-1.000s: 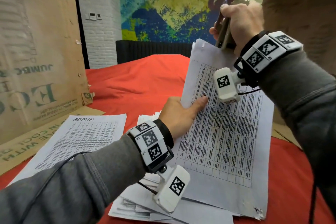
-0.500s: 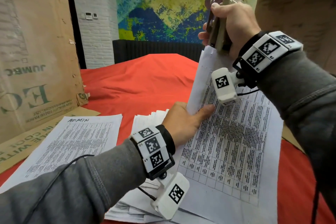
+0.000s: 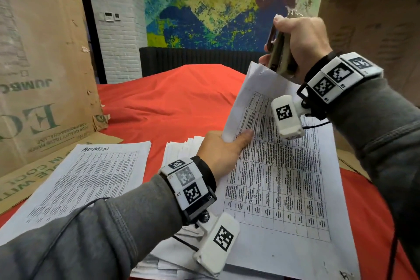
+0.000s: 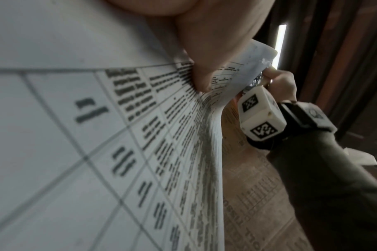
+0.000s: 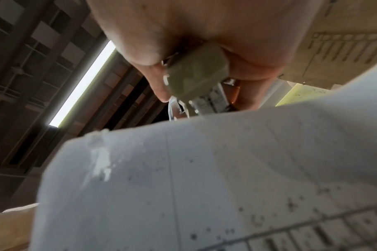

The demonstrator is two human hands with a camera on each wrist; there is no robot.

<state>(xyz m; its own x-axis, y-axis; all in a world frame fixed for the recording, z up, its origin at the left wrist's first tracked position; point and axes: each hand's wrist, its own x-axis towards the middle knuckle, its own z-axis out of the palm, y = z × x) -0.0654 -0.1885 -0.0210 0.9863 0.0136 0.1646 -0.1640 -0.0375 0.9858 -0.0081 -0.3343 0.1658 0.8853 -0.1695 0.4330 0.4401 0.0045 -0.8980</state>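
A stack of white sheets printed with a table (image 3: 281,175) is lifted off the red cloth and bends upward at its far end. My left hand (image 3: 227,145) grips its left edge, thumb (image 4: 196,74) pressed on the printed face. My right hand (image 3: 300,45) is curled round a stapler (image 3: 280,52) with a beige body and metal jaws, held upright at the stack's top corner (image 5: 101,152). In the right wrist view the stapler (image 5: 196,76) sits just above the paper's edge. Whether its jaws close on the paper is hidden.
A second printed stack marked ADMIN (image 3: 91,177) lies at the left on the red cloth (image 3: 170,102). More loose sheets (image 3: 181,145) lie under my left arm. Cardboard walls stand at the left (image 3: 41,63) and right (image 3: 375,18).
The stack's far end has risen and curled more steeply. My right hand with the stapler has stayed at the top corner. My left hand keeps its hold on the left edge.
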